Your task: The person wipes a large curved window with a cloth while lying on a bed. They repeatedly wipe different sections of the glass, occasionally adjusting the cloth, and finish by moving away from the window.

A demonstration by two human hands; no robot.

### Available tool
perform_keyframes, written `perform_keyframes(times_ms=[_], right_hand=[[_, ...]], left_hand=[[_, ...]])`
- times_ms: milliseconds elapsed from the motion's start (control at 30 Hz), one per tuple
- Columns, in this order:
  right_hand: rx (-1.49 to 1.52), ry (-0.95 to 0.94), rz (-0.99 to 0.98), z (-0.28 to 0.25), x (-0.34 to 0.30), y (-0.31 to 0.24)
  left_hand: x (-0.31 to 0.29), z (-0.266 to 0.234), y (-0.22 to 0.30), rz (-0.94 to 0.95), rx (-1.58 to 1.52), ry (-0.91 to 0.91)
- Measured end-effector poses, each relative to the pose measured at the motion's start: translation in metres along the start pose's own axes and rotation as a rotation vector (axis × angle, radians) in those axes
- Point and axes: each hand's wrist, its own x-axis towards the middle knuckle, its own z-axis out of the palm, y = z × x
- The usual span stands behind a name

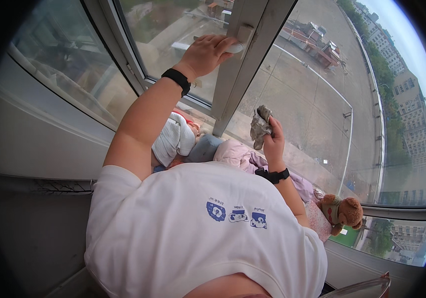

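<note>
My left hand [206,53] is raised at the window, its fingers closed over the white window handle [236,47] on the upright frame. Part of the handle is hidden beneath the fingers. Lower and to the right, my right hand [274,146] grips a crumpled, dirty grey rag [260,128] in front of the large pane. The rag bunches up above the fingers and seems apart from the glass, though the gap is hard to judge. Both wrists wear black bands.
Along the sill lie a white towel [174,139], a blue-grey bundle [203,148] and pink-lilac cloth [234,153]. A brown teddy bear [344,211] sits at the right by the glass. White window frames [230,94] separate the panes; a rooftop and buildings show outside.
</note>
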Motion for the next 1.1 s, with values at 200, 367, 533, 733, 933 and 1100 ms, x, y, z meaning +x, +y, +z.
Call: perform_keyframes(times_ms=[200,367,533,733,933,1100], right_hand=[[0.715,0.05,0.264,0.009,0.007,-0.009],[1.008,-0.063,0.349,0.008,0.008,-0.027],[1.011,-0.129,0.368,0.01,0.007,-0.034],[0.899,-0.033,0.204,0.018,0.008,-0.049],[1.231,0.0,0.396,0.021,0.014,-0.066],[0.967,0.063,0.342,0.023,0.013,-0.075]], left_hand=[[-0.012,0.032,0.028,-0.368,-0.337,-0.038],[-0.011,0.058,0.052,-0.561,-0.481,0.082],[-0.009,0.062,0.057,-0.639,-0.613,0.04],[-0.026,0.031,0.095,-0.33,0.001,0.4],[-0.028,-0.003,0.147,-0.418,-0.745,-0.377],[-0.02,-0.011,0.159,-0.346,-0.487,-0.202]])
